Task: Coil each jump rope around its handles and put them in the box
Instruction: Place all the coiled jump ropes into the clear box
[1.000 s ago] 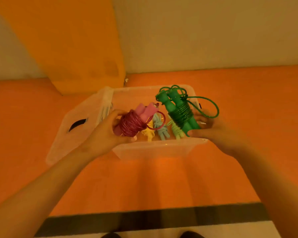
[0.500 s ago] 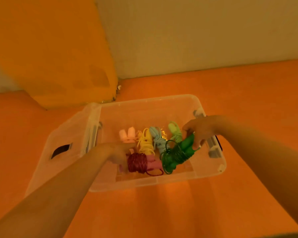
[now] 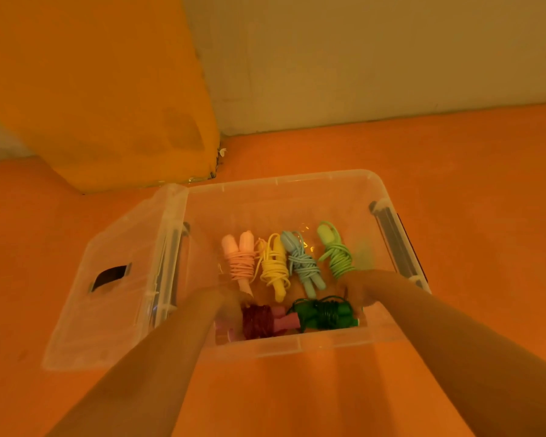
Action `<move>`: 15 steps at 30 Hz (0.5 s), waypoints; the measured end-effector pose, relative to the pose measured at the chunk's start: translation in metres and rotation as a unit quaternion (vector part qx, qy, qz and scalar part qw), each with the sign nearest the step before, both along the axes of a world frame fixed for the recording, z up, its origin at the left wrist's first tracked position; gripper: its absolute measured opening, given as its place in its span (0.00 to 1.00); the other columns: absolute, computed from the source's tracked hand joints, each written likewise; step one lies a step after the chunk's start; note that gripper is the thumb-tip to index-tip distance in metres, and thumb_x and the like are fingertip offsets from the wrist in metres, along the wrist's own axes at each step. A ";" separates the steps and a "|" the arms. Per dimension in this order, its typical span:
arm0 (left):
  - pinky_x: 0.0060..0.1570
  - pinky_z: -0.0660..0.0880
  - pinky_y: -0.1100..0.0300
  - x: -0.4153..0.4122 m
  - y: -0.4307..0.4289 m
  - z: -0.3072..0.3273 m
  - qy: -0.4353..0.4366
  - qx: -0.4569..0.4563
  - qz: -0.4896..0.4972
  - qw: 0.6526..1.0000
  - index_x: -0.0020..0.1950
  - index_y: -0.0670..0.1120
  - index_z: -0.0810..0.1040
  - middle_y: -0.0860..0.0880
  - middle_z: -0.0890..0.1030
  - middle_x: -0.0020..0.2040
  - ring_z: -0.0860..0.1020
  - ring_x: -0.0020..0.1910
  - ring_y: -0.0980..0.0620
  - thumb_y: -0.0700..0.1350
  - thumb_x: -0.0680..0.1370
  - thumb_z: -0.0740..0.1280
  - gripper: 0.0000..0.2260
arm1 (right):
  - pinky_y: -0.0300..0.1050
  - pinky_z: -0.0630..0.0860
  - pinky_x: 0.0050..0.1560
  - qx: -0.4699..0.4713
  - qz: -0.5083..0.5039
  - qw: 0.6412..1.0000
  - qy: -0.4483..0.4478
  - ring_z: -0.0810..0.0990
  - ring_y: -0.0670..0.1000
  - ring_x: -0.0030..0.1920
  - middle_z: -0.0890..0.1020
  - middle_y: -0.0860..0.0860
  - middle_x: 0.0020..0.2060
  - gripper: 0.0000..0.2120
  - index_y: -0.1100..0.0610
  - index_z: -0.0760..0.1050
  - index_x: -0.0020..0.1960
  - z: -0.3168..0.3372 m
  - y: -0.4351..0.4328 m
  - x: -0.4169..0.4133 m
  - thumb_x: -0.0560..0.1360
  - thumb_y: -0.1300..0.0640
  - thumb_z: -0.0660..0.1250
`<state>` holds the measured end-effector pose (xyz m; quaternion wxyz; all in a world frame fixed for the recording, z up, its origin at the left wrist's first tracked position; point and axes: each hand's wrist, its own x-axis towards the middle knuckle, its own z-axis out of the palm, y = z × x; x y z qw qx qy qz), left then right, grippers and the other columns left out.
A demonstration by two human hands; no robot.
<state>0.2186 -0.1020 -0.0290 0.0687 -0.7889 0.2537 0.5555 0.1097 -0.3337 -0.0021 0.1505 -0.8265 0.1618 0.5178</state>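
A clear plastic box (image 3: 297, 181) stands on the orange floor. Along its back lie several coiled jump ropes: pale pink (image 3: 240, 260), yellow (image 3: 275, 268), light blue (image 3: 303, 263) and light green (image 3: 336, 252). At the near wall lie a dark red rope coiled on pink handles (image 3: 262, 321) and a dark green coiled rope (image 3: 325, 315). My left hand (image 3: 224, 302) is down in the box on the dark red bundle's left end. My right hand (image 3: 358, 290) is on the dark green bundle's right end. The fingers of both hands are mostly hidden.
The box's clear lid (image 3: 108, 288) with a dark handle slot lies open against the left side. Grey latches (image 3: 391, 238) sit on the box's right rim. A yellow-orange block (image 3: 108, 89) and a pale wall stand behind.
Both hands have lowered the dark red and dark green bundles from above the rim to the box floor at the near wall. The camera has tilted down and closer.
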 end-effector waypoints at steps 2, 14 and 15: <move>0.65 0.71 0.47 -0.003 0.000 0.005 -0.029 -0.031 0.009 0.999 0.76 0.64 0.55 0.51 0.69 0.72 0.69 0.68 0.45 0.44 0.71 0.74 0.41 | 0.47 0.72 0.54 -0.018 0.009 0.999 -0.027 0.74 0.56 0.58 0.76 0.56 0.59 0.24 0.62 0.71 0.67 0.008 0.002 -0.001 0.72 0.61 0.71; 0.50 0.66 0.72 -0.040 0.032 0.132 -0.270 -0.475 0.290 0.786 0.61 0.49 0.76 0.56 0.76 0.58 0.72 0.58 0.59 0.38 0.73 0.73 0.18 | 0.48 0.73 0.58 0.010 -0.011 0.910 -0.414 0.76 0.57 0.60 0.78 0.57 0.59 0.14 0.58 0.75 0.61 0.091 0.101 0.015 0.76 0.63 0.62; 0.52 0.64 0.72 -0.044 0.044 0.140 -0.306 -0.485 0.301 0.762 0.61 0.50 0.76 0.57 0.75 0.59 0.70 0.58 0.60 0.39 0.73 0.73 0.18 | 0.47 0.73 0.57 0.055 -0.046 0.894 -0.443 0.77 0.57 0.58 0.79 0.56 0.57 0.12 0.58 0.77 0.58 0.097 0.117 0.015 0.76 0.62 0.63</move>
